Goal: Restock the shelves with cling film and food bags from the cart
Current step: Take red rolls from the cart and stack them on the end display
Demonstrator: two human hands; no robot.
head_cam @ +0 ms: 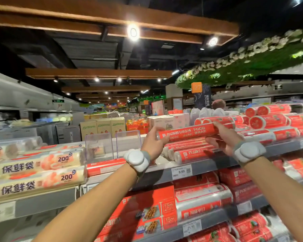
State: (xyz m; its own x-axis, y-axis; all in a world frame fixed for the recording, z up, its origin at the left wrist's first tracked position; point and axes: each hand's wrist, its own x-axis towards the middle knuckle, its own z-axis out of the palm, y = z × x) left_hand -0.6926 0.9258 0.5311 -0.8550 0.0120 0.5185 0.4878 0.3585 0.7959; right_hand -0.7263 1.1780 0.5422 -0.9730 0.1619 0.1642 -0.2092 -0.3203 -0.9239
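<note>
A red cling film roll [187, 133] marked FOOD WRAP is held level above the top shelf [206, 165]. My left hand [153, 143] grips its left end and my right hand [223, 138] grips its right end. Both wrists wear grey bands with white discs. Under the held roll, several more red rolls [191, 151] lie stacked on the shelf. Cream food bag rolls [38, 169] marked 200 lie at the left of the same shelf level.
Two clear plastic dividers [112, 145] stand on the top shelf between the food bags and the red rolls. More red rolls [273, 119] pile up at the right. Lower shelves hold red boxes [152, 212] and wrapped rolls. Cardboard cartons [101, 127] stand beyond the shelf.
</note>
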